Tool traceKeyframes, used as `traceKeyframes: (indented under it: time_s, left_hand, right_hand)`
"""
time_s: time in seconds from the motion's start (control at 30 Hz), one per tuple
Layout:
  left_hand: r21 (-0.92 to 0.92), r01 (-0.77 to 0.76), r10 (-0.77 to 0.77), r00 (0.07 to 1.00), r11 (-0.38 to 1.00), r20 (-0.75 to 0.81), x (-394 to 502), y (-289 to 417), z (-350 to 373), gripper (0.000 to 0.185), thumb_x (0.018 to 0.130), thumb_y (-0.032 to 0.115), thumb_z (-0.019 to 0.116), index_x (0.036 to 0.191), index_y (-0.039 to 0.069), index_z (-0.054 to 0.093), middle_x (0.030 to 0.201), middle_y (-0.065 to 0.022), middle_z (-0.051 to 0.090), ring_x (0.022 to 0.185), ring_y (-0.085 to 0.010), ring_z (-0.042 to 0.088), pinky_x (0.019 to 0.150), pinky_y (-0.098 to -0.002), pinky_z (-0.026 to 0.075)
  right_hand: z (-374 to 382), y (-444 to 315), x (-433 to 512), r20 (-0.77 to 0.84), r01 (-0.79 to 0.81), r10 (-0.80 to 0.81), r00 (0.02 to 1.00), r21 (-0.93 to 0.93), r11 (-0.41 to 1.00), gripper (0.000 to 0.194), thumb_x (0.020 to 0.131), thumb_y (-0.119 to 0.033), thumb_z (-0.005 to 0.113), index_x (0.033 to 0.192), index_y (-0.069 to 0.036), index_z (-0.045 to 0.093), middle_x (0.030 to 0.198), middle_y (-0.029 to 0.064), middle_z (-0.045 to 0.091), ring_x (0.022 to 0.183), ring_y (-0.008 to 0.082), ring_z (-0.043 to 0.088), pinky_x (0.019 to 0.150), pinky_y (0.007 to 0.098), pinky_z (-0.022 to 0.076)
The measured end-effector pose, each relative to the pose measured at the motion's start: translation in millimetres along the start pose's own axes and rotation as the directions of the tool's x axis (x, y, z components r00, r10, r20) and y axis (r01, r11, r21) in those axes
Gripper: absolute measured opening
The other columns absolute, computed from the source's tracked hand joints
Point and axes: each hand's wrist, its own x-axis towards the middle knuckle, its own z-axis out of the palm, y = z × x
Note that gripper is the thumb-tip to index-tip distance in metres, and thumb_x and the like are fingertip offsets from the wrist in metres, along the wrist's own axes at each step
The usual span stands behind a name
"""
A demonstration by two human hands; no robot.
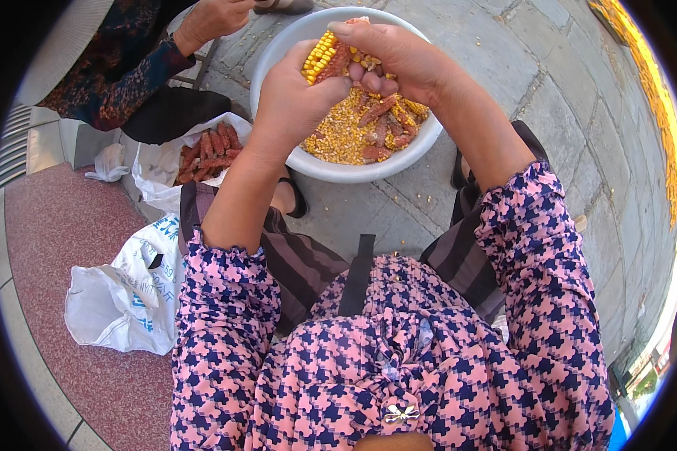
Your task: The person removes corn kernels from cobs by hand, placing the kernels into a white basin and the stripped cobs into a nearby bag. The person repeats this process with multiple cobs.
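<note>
Between my two hands, above a wide pale basin (366,175), is a partly shelled corn cob (328,59). One side still carries rows of yellow kernels; the other is bare and reddish. My left hand (299,98) grips its lower end, thumb across the cob. My right hand (392,59) holds the upper end with its thumb, and a few loose kernels (366,59) rest by its curled fingers. Beneath, the basin contains loose yellow kernels (335,132) and, on its right side, several bare or partly shelled cobs (381,127).
A white sack (158,189) of bare red cobs (214,146) stands left of the basin. Nearer me lies another white woven sack (130,299) bearing writing. Another person's hand (217,22) is at upper left. Yellow corn (649,73) lines the paving's far right edge.
</note>
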Motion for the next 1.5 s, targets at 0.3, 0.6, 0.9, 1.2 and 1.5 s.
traceKeyframes:
  time_s: [0.3,0.6,0.9,1.2,1.5]
  left_hand:
    - [0.133,-0.051,0.047,0.998,0.990,0.033,1.6,-4.9,3.3,0.033,0.075,0.010,0.066,0.106,0.000,0.058,0.081,-0.0045,0.062,0.062,-0.0080,0.057,0.053,-0.0229,0.046]
    - [0.090,0.059,-0.063,0.997,0.994,0.042,3.1,-3.9,-0.6,0.035,0.074,0.012,0.067,0.106,0.000,0.058,0.081,-0.0069,0.063,0.066,-0.0133,0.059,0.058,-0.0260,0.044]
    - [0.339,-0.007,0.001,1.000,0.941,0.020,2.6,3.0,4.3,0.039,0.072,0.014,0.068,0.107,-0.002,0.058,0.087,-0.0111,0.066,0.079,-0.0196,0.064,0.071,-0.0309,0.051]
    - [0.206,0.045,-0.056,0.997,0.977,0.050,2.6,-2.5,-3.7,0.047,0.071,0.017,0.070,0.112,-0.003,0.058,0.099,-0.0208,0.068,0.093,-0.0325,0.068,0.083,-0.0370,0.051]
    - [0.442,0.001,-0.017,0.999,0.897,0.032,-0.7,13.1,6.1,0.046,0.073,0.018,0.071,0.112,-0.002,0.057,0.099,-0.0204,0.068,0.095,-0.0343,0.068,0.084,-0.0386,0.052]
  right_hand:
    - [6.0,7.8,-2.9,0.007,0.023,-0.023,1.000,0.010,1.000,0.024,0.079,-0.029,0.076,0.076,-0.007,0.067,0.057,-0.0005,0.053,0.045,0.0047,0.045,0.037,0.0198,0.0258]
    - [3.4,13.4,1.4,0.056,0.085,-0.088,0.994,0.062,0.994,0.026,0.076,-0.025,0.079,0.080,-0.002,0.069,0.058,0.0000,0.055,0.047,0.0048,0.046,0.038,0.0178,0.0267]
    - [11.8,7.0,-6.6,-0.006,0.035,-0.035,0.999,-0.045,0.998,0.025,0.073,-0.025,0.081,0.077,-0.005,0.066,0.058,-0.0006,0.052,0.046,0.0061,0.045,0.040,0.0205,0.0289]
    - [10.7,11.6,-4.5,0.031,0.109,-0.109,0.994,0.008,0.994,0.031,0.076,-0.033,0.078,0.077,-0.005,0.067,0.057,0.0000,0.051,0.046,0.0053,0.043,0.039,0.0201,0.0284]
    - [5.8,14.4,-0.9,-0.047,-0.009,0.001,0.999,-0.166,0.986,0.032,0.084,-0.033,0.073,0.085,-0.004,0.062,0.067,-0.0004,0.057,0.045,0.0019,0.049,0.035,0.0153,0.0346]
